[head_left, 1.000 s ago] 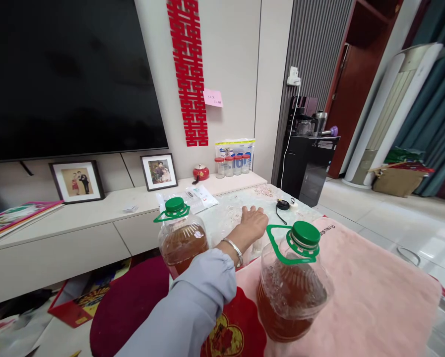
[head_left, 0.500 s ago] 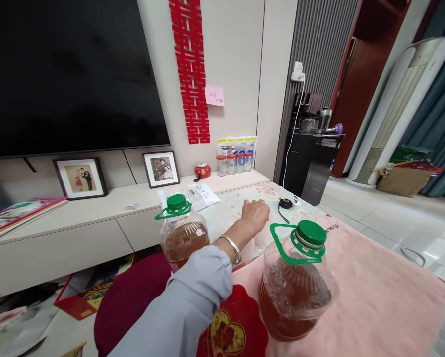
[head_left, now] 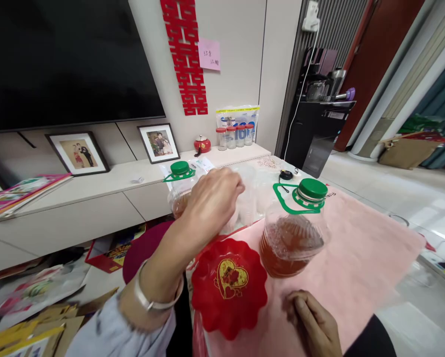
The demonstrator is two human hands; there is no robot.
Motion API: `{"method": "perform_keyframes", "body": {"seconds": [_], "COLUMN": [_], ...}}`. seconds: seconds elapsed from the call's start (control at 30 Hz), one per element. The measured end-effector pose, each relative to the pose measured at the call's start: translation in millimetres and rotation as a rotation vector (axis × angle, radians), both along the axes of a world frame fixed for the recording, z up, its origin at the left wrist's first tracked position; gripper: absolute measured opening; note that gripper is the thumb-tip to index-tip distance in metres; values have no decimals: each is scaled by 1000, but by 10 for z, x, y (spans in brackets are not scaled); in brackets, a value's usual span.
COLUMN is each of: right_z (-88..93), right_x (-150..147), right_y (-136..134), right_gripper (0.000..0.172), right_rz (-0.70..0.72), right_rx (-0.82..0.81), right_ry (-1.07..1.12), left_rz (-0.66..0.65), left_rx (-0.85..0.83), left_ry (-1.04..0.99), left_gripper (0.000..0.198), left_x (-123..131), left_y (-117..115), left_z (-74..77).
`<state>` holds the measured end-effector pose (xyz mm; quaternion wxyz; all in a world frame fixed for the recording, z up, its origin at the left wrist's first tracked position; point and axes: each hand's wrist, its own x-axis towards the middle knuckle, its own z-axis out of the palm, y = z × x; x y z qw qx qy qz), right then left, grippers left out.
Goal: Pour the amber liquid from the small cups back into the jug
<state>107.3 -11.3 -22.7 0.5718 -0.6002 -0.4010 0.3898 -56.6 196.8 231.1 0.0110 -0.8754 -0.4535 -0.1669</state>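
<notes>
Head view: left hand (head_left: 217, 196), fingers curled, beside clear plastic cups (head_left: 247, 204), which stand between green-capped bottles (head_left: 292, 243); grip cannot be told. Right hand (head_left: 314, 322), loosely curled, at pink cloth (head_left: 363, 248); contents hidden.

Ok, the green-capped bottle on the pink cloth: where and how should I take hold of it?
Probably by the green handle, from above and the left: its loop juts out left of the cap, leaving an open gap to hook into. The bottle stands upright with brown liquid inside, so a slow, straight lift seems safest.
</notes>
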Motion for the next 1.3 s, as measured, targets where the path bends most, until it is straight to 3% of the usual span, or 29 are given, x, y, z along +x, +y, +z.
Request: {"method": "perform_keyframes", "body": {"seconds": [0.07, 0.13, 0.3, 0.47, 0.53, 0.6, 0.67, 0.77, 0.87, 0.97, 1.13, 1.3], "right_z": [19, 60, 354, 1107, 1443, 1731, 1955, 2182, 2311, 2370, 2433, 2487], "right_x": [-15, -51, 10, 347, 466, 548, 589, 591, 559, 542, 551, 364], "right_y": [4, -4, -5, 206, 354, 514, 660, 824, 933, 1018, 1070, 832], "right_gripper": [40, 36, 25, 11, 14, 20, 28, 39, 42, 32, 28, 26], "right_rz": [-15, -63, -160, -304, -378, -363, -292, -205, -133, -77, -55, -106], "right_rx": [20, 25, 165, 409, 446, 469, 467, 474, 460, 437, 477, 599], "right_ry": [21, 60, 16, -302, -421, -536, -658, -814, -950, -1081, -1138, -1050], "left_rz": [6, -7, -35, -71, -77, -96, -122, -199, -275, -276, -171, -85], "left_rx": [-63, -137, -179, -61, 1, 142, 256, 380, 480, 503, 261, -8], "left_ry": [6, 28, 40, 7, -8, 1, 47, 139, 206, 203, 96, -66], "left_gripper": [24, 23, 23, 35, 38, 38, 39, 45, 46, 37, 34, 28], "left_x": [-276, -492, -726, -820, -862, -887, -889, -867, -835, -795, -726, -670], "left_y": [-244, -469, -825, -961, -976, -978, -976, -983, -993, -1000, -1065, -1144], "left_z": [-138, -374, -1199, -1984, -2213, -2349, -2377, -2260, -2109, -2048, -2082, -2070]}}
